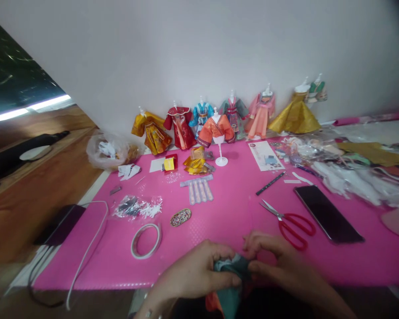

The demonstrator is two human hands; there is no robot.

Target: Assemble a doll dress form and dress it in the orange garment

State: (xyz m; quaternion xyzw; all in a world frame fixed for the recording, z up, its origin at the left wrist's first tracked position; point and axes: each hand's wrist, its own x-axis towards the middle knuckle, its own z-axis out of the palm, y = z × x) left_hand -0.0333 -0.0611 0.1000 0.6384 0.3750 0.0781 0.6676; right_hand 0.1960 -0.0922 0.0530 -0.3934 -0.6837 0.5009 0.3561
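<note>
At the near edge of the pink mat [226,212], both hands work on a small piece of teal fabric [228,297] with some orange at its lower left. My left hand [202,270] pinches its left side between thumb and fingers. My right hand [274,259] has its fingers closed at the right side of the same fabric. Its lower part hangs over the mat's near edge. Closest to the right hand lie red-handled scissors [289,221], blades slightly apart. A roll of tape [146,240] lies left of my left hand, and a patterned oval piece [180,217] is beyond it.
Small dressed mannequins [182,126] stand along the wall. A phone [329,212] and a dark pen-like stick [270,183] lie on the right, before a heap of bagged fabrics [335,164]. Plastic bags [138,207], a black device [61,223] and a white cable [86,257] are left.
</note>
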